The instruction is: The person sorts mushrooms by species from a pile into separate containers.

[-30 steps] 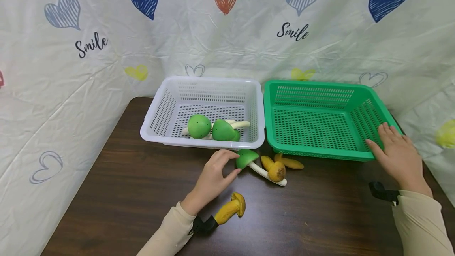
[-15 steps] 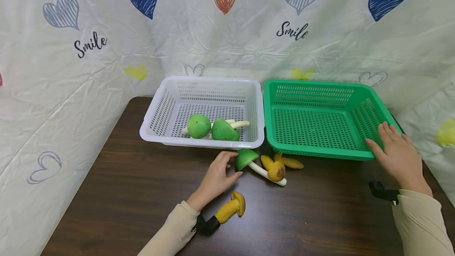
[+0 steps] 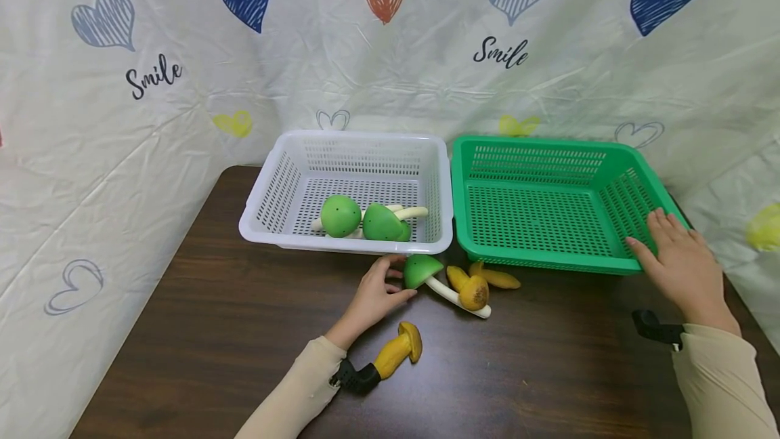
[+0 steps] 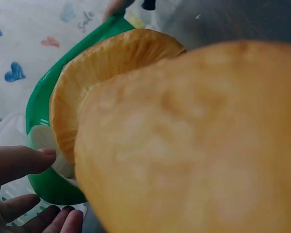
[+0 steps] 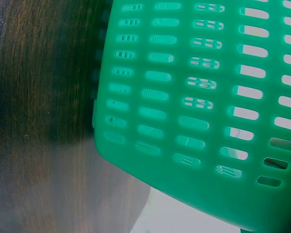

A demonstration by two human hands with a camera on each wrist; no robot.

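Green-capped mushroom (image 3: 422, 271) lies on the table directly ahead of the left hand (image 3: 374, 297), its cap facing the spread between thumb and fingers, its pale stem running off to the right of that grip. The left hand's grip is fairly wide and appears to hold nothing; whether a fingertip touches the cap I cannot tell. The step in hand looks like taking hold of this cap, so the next move would call for bringing thumb and fingers together around it and lifting with care, since a yellow mushroom (image 3: 474, 293), farther right of the grip, rests its cap across the stem and could roll. Well off to the right, the right hand (image 3: 685, 268) rests at the end rim of the green basket (image 3: 551, 263), fingers extended, seemingly steadying it. Beyond the left fingers, the front wall of the white basket (image 3: 359, 243) partly hides the green-capped mushrooms inside. Nearer the left wrist, a black wrist camera (image 3: 358, 378) covers the stem end of a second mushroom (image 3: 395, 354); blurred yellow fills much of the left wrist view, while the right wrist view shows no fingers.
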